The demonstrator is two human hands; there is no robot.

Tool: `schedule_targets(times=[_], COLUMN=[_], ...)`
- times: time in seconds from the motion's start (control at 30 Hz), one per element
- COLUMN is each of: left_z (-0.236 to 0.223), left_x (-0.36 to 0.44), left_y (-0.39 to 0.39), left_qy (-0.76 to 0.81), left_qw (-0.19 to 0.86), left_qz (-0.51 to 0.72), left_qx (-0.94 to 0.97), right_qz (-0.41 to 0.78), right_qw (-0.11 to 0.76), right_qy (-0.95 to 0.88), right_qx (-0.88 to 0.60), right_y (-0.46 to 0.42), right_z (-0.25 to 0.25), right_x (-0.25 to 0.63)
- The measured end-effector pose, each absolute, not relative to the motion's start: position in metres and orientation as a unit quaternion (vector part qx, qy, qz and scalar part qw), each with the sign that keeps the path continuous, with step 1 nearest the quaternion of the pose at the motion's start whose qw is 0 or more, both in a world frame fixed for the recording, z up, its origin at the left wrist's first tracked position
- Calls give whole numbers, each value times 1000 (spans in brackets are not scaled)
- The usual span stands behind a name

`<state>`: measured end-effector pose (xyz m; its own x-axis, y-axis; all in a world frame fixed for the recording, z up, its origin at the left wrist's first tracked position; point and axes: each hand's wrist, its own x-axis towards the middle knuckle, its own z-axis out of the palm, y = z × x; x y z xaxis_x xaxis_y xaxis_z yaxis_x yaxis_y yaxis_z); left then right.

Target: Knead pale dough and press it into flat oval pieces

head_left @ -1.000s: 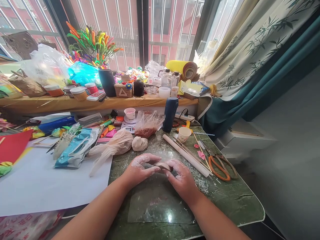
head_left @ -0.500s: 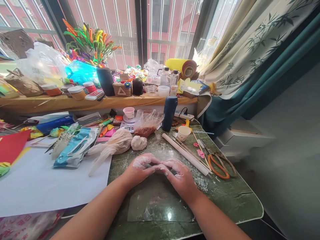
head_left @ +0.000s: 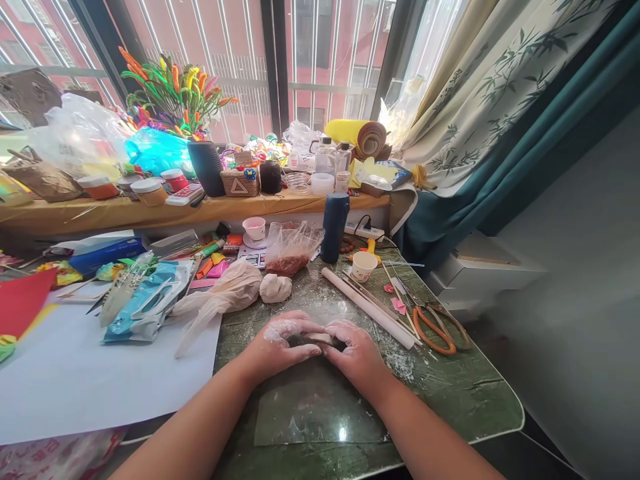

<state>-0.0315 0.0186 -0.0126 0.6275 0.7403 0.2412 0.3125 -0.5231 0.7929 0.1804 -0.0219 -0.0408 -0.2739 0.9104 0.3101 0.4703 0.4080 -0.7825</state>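
Note:
A small pale piece of dough (head_left: pixel 319 338) shows between my two hands, over a clear plastic sheet (head_left: pixel 300 417) on the green table. My left hand (head_left: pixel 289 341), dusted with white powder, has its fingers curved around the dough's left side. My right hand (head_left: pixel 356 348) grips the right side, thumb in front and fingers behind. Part of the dough is hidden by the fingers. Just beyond my left hand sits a larger rounded lump of dough (head_left: pixel 275 289). A pale rolling pin (head_left: pixel 369 309) lies slantwise to the right of my hands.
A knotted plastic bag (head_left: pixel 235 287) and a bag of reddish-brown stuff (head_left: pixel 289 257) lie behind. Nearby are a dark blue cylinder (head_left: pixel 335 228), a paper cup (head_left: pixel 364 267) and orange-handled scissors (head_left: pixel 433 333). White paper (head_left: pixel 125 380) covers the left side.
My thumbs have come apart from the top of the dough and lowered, so more of the piece shows between my hands. The view has shifted slightly.

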Motion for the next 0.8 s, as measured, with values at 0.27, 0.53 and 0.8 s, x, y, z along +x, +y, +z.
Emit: schedule_targets(times=[0.27,0.53,0.8], left_z=[-15,-14,-11], left_x=[-33,-34,-30], left_y=[25,20,20], left_qy=[366,370,377], left_qw=[378,424,381], left_qz=[269,300,304], left_qx=[807,770,788], right_qz=[242,230,235], right_qw=[423,463,478], right_qy=[-765,-748,-737], right_qx=[-422,-416,-416], right_y=[-24,-25,-27], right_z=[-45,-45,-44], right_x=[184,183,181])
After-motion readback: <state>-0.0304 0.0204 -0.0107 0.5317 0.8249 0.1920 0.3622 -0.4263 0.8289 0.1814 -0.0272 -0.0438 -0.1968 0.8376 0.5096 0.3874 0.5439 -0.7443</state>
